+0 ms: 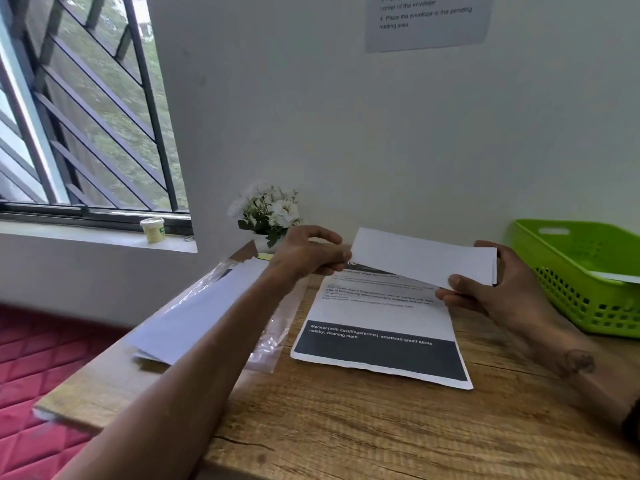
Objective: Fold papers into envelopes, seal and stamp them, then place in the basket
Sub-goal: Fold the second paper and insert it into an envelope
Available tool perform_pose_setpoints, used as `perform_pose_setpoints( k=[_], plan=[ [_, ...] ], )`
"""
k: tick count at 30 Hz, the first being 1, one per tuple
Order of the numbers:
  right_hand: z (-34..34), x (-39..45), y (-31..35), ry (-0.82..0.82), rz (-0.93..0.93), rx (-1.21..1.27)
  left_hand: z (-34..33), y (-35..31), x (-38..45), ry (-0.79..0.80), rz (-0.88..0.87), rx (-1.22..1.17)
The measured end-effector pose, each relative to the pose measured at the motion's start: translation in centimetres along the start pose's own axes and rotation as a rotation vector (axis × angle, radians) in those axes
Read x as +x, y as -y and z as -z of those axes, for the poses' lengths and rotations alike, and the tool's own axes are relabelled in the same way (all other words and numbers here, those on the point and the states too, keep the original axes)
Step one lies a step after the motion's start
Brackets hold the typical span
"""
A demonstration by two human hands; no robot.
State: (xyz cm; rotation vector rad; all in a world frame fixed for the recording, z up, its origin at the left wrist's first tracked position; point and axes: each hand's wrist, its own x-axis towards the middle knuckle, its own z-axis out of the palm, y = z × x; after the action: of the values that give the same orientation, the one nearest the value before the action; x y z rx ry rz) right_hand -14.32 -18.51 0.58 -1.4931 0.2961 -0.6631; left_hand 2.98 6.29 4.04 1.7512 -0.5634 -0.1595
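A folded white paper (pixel 420 256) is held in the air above the wooden table (pixel 346 427), between both hands. My left hand (pixel 306 252) pinches its left end. My right hand (pixel 498 282) grips its right end, thumb on the front. Under it a printed sheet (pixel 381 327) with a dark band lies flat on the table. A green plastic basket (pixel 581 278) stands at the right, with a white envelope edge (pixel 620 277) showing inside it. A stack of white envelopes (pixel 197 313) lies at the table's left on a clear plastic sleeve.
A pot of white flowers (pixel 270 213) stands at the back of the table against the wall. A small tub (pixel 152 230) sits on the window sill. A red quilted surface (pixel 41 375) lies left of the table. An instruction sheet (pixel 429 19) hangs on the wall.
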Motion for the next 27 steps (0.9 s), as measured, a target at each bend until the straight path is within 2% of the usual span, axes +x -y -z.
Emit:
perform_pose_setpoints(
  k=[3, 5, 8, 11, 14, 22, 27],
  plan=[
    [0.1, 0.1, -0.3, 0.043, -0.019, -0.028, 2.4, 0.4, 0.1, -0.272, -0.125, 0.324],
    [0.1, 0.3, -0.8, 0.075, -0.047, -0.066, 4.5, 1.3, 0.2, -0.379, -0.129, 0.546],
    [-0.1, 0.2, -1.4, 0.09, -0.072, -0.147, 7.1, 2.3, -0.7, -0.303, 0.104, 0.866],
    [-0.3, -0.1, -1.5, 0.08, -0.023, -0.264, 8.6, 3.4, -1.8, -0.237, 0.323, 1.028],
    [-0.3, -0.2, -1.5, 0.056, 0.018, -0.322, 9.2, 4.2, -2.3, -0.229, 0.422, 1.074],
    [-0.3, -0.2, -1.9, 0.026, 0.042, -0.389, 9.4, 4.5, -1.8, -0.292, 0.456, 0.999],
    [-0.3, -0.3, -1.8, 0.028, 0.071, -0.409, 9.2, 4.6, -1.8, -0.325, 0.42, 1.001]
  ],
)
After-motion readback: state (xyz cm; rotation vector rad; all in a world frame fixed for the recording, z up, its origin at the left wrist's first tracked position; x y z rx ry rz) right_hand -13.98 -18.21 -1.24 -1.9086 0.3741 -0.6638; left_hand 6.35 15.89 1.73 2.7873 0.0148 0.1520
